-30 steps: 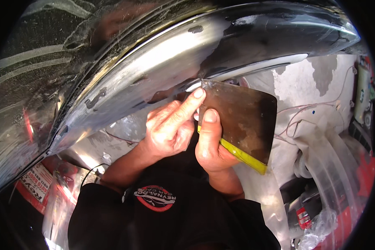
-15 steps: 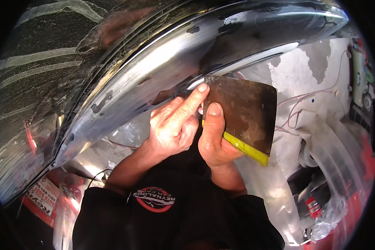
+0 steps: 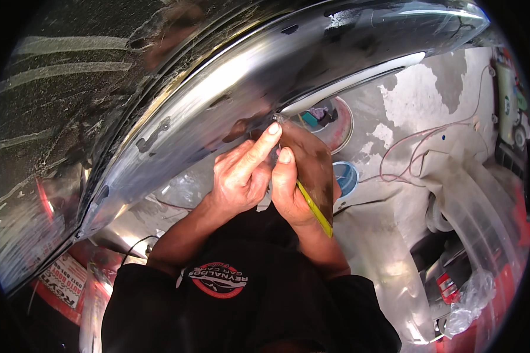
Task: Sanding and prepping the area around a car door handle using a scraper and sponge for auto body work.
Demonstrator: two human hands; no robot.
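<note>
My right hand [image 3: 291, 191] grips a flat brown sheet with a bright yellow edge [image 3: 306, 156], its thumb laid along the near side. The sheet is tilted, so its face looks narrow. My left hand [image 3: 238, 176] is closed beside it, the index finger stretched onto the sheet's upper corner and the other fingers curled. What lies under those curled fingers is hidden. Just beyond both hands curves a dark, glossy car body panel [image 3: 194, 88] with bare, dull and dark patches. The sheet's top corner is at the panel's lower edge, by a white strip [image 3: 359, 79]; whether they touch I cannot tell.
On the stained floor stand a round red-rimmed container [image 3: 343, 126] with things inside and a blue bucket [image 3: 346, 178]. A reddish hose [image 3: 394, 144] winds over the floor at right. Clear plastic sheeting [image 3: 471, 194] and a red-labelled item [image 3: 447, 288] lie at lower right.
The brown sheet has turned from nearly face-on to steeply tilted, uncovering the round container and the bucket. My right hand has shifted slightly left, and the view has moved a little.
</note>
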